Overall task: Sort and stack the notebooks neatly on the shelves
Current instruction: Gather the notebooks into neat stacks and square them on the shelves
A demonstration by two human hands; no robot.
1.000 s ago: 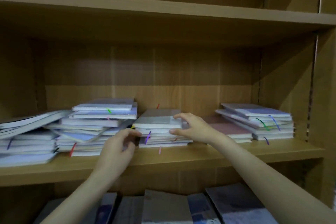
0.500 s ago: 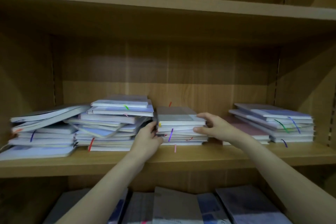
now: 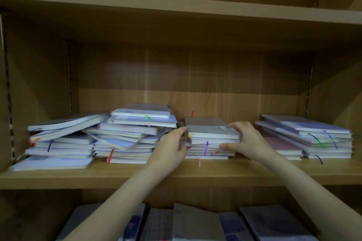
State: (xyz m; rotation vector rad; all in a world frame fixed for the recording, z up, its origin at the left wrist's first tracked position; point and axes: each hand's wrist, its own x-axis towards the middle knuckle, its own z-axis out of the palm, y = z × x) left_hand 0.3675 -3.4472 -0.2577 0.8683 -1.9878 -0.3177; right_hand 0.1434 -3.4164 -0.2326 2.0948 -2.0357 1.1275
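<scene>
A middle stack of notebooks (image 3: 210,137) with a grey top cover and coloured ribbon markers lies on the wooden shelf (image 3: 176,177). My left hand (image 3: 172,147) presses against its left side, fingers curled around the edge. My right hand (image 3: 244,141) grips its right side, fingers on the top cover and thumb low on the page edges. To the left sit a messy, skewed pile (image 3: 135,133) and a far-left pile (image 3: 60,143) with slanted notebooks on top. A stepped pile (image 3: 313,137) lies at the right.
The shelf above (image 3: 176,6) overhangs the piles with free height beneath. Wooden side walls close the compartment left and right. On the lower shelf, several more notebooks (image 3: 195,223) lie flat, partly hidden by my forearms.
My left hand moved up from the shelf edge to the middle stack's left side. My right hand slid down its right side, so both hands now clasp the stack. The view shifted left.
</scene>
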